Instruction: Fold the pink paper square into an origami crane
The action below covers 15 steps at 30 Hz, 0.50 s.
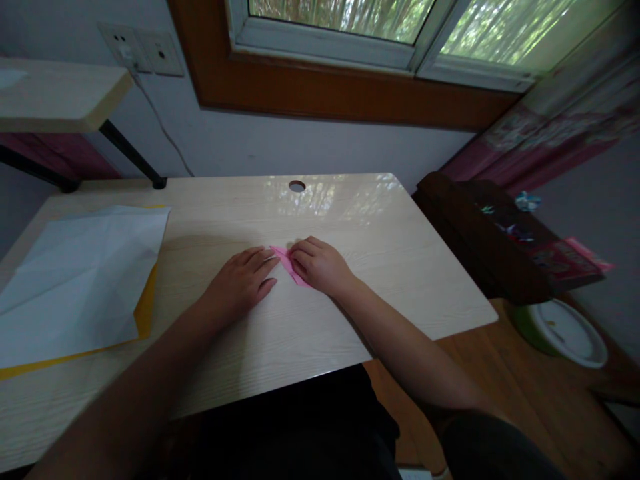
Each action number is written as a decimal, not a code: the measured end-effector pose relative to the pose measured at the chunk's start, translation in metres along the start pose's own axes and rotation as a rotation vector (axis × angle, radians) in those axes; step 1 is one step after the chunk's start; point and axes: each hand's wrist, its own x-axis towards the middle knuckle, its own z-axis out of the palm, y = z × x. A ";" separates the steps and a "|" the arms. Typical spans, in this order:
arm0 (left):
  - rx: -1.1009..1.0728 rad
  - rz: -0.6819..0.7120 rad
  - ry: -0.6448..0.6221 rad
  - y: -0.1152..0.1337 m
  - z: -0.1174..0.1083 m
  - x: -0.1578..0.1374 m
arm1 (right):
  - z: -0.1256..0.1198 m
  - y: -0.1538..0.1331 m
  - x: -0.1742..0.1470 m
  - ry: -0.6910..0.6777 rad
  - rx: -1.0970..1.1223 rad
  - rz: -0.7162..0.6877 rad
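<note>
Pink paper (289,265) (folded), between the hands (243,277) (321,265), on pale desk (410,267)

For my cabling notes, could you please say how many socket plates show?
2 on the wall: the left plate, with a plug, and the right plate beside it.

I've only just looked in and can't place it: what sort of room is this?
Likely a room in a home, perhaps a study or bedroom: a pale desk stands below a window, and a pink patterned curtain hangs at the right.
</note>
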 end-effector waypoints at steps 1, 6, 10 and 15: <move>-0.006 -0.002 0.001 0.000 0.000 0.000 | 0.000 0.000 0.000 -0.003 0.006 0.001; -0.034 0.006 0.019 -0.001 -0.003 0.000 | -0.001 0.000 -0.001 -0.009 0.064 0.012; -0.093 0.009 0.075 -0.004 -0.004 -0.001 | -0.004 0.001 -0.001 0.014 0.167 0.025; -0.152 -0.036 0.071 -0.011 0.000 0.000 | -0.009 0.004 -0.003 0.022 0.327 0.021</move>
